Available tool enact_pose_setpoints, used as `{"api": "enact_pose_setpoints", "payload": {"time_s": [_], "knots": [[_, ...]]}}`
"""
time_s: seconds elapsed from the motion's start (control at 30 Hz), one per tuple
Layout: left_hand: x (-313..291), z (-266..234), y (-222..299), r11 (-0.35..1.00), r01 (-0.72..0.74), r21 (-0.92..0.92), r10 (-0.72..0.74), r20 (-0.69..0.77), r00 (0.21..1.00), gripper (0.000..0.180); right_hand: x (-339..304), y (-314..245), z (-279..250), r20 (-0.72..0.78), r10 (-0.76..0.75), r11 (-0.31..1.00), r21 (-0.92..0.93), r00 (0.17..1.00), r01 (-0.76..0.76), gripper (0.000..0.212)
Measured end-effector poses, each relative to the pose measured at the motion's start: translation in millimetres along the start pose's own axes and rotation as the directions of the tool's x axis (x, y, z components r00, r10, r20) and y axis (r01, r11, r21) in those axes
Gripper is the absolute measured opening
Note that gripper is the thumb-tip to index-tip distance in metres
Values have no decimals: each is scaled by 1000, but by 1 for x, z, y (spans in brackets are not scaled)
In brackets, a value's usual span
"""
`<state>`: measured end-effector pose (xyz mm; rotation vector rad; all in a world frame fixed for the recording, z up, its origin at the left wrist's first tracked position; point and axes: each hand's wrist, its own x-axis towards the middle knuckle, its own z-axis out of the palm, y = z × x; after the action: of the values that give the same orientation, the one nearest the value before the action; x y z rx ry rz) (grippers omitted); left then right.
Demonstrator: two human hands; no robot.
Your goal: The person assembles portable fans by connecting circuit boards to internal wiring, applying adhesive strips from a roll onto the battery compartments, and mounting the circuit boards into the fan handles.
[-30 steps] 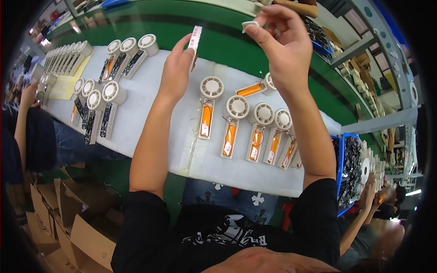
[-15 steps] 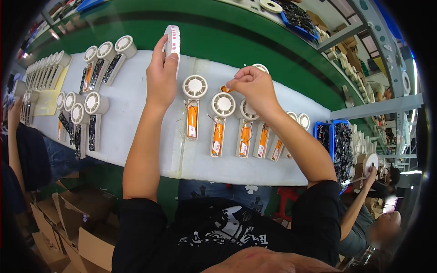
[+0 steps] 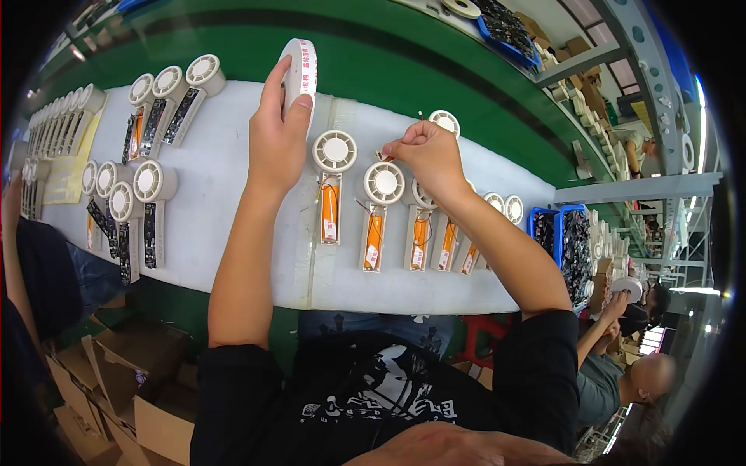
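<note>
Our right hand (image 3: pixel 429 158) dropped, grip unclear, right of the tape roll (image 3: pixel 305 76) our left hand (image 3: pixel 277 147) clasps: likely light, best rim-held.

Item 1: flat white roll of tape with red printing along its rim (image 3: pixel 307 78). Stands on edge, close to vertical, rim facing right, one flat side partly visible at left. Gripped at its lower part between thumb and fingers of the left hand (image 3: pixel 278 144).

Item 2: off-white plastic handheld fan with a round vented head (image 3: pixel 444 121) and an orange insert in its handle. Lies on the pale work surface (image 3: pixel 214 190) at a slant, head to the upper right. Right hand (image 3: pixel 430 159) covers most of the handle; a bit of orange shows at the fingertips. Contact detail there: hidden.
</note>
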<state>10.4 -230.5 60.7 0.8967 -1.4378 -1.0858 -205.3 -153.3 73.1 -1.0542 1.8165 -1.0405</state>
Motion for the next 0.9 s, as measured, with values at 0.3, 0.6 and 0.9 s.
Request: {"api": "enact_pose_setpoints", "payload": {"time_s": [0.3, 0.6, 0.9], "knots": [[1, -6, 1, 1000, 27, -5, -27, 0, 1000, 56, -1, 2, 4, -35, -62, 936, -350, 997, 46, 22], [3, -6, -3, 998, 68, 2, -68, 23, 997, 56, -2, -13, 5, 28, -251, 695, -691, 968, 201, 25], [2, -4, 0, 998, 64, 28, -66, 58, 996, 57, -4, -6, 5, 74, -458, 458, -835, 886, 306, 19]]}}
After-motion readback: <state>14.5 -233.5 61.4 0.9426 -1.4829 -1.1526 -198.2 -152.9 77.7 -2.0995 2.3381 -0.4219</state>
